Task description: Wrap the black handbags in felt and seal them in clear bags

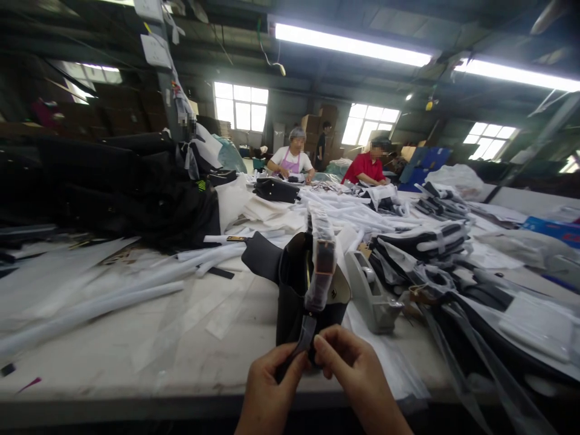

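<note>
A black handbag [294, 302] stands upright on the white worktable [136, 338] close to the near edge. Its strap [319, 266], wrapped in clear plastic film, rises above the bag and hangs down its front. My left hand [267, 386] and my right hand [351, 374] are both closed in a pinch on the lower end of that strap, just in front of the bag. The fingertips nearly meet around the dark strap end.
A grey tape dispenser [371, 290] sits right of the bag. Black straps and bags in plastic [453, 284] crowd the right side; white rolled paper tubes [113, 296] lie left. A dark heap of bags [136, 193] fills the far left. Two other people [292, 160] work at the far end.
</note>
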`<state>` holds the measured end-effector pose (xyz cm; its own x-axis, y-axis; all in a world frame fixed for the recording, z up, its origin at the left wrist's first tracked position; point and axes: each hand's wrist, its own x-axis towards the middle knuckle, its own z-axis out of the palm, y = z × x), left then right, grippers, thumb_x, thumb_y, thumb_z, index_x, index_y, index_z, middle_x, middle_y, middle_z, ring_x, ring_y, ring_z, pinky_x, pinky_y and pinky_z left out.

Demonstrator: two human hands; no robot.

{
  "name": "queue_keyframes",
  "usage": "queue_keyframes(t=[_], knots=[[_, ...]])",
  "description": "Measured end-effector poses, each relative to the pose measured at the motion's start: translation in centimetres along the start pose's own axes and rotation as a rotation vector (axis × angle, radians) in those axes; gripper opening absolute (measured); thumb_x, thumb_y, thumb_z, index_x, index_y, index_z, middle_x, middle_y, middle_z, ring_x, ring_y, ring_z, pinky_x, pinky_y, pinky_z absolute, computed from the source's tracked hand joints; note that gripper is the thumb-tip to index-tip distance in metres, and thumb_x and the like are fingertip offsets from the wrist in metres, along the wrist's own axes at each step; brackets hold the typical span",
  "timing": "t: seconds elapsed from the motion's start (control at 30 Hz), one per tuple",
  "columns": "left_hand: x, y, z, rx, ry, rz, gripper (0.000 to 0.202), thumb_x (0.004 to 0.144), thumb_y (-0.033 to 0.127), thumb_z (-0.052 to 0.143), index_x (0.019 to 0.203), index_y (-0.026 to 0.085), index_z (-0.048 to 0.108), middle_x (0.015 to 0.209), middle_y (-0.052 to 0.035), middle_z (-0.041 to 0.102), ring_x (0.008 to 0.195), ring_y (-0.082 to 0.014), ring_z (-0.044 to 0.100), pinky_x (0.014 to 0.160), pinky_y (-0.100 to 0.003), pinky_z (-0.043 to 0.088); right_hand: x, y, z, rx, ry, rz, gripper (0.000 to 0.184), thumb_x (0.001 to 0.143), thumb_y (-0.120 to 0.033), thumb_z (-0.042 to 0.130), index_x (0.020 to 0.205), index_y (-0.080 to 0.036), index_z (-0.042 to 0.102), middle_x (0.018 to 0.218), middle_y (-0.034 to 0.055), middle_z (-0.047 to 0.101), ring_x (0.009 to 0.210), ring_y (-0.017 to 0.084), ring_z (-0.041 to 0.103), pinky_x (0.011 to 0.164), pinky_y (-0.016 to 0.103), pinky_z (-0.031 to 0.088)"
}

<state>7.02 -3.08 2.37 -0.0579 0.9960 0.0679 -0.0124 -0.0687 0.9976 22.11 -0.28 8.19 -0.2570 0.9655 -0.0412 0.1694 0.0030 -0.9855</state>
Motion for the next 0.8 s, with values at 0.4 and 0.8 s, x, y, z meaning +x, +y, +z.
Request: queue_keyframes(t=[0.4, 0.8], knots=[[-0.3, 0.3, -0.5, 0.000, -0.040, -0.031, 0.037, 0.091, 0.049, 0.062, 0.101, 0.018, 0.079, 0.090, -0.0067, 0.077, 0.088, -0.0236, 0.070, 0.081, -0.028, 0.052, 1.2, 0.1, -0.3, 0.018, -0.113, 0.099, 0.042, 0.079, -0.059, 0.073, 0.077, -0.016, 0.069, 0.070, 0.0039, 0.070, 0.056, 0.013, 0.059, 0.055, 0.024, 0.046], [0.4, 1.1, -1.9, -0.073, -0.025, -0.234, 0.056, 0.078, 0.072, 0.062, 0.078, 0.016, 0.068, 0.045, 0.0088, 0.033, 0.041, -0.0084, 0.028, 0.041, -0.020, 0.020, -0.1, 0.2, -3.1, 0.023, -0.090, 0.090, 0.041, 0.080, -0.058, 0.074, 0.089, -0.018, 0.068, 0.078, 0.0057, 0.072, 0.063, 0.017, 0.065, 0.060, 0.027, 0.050]])
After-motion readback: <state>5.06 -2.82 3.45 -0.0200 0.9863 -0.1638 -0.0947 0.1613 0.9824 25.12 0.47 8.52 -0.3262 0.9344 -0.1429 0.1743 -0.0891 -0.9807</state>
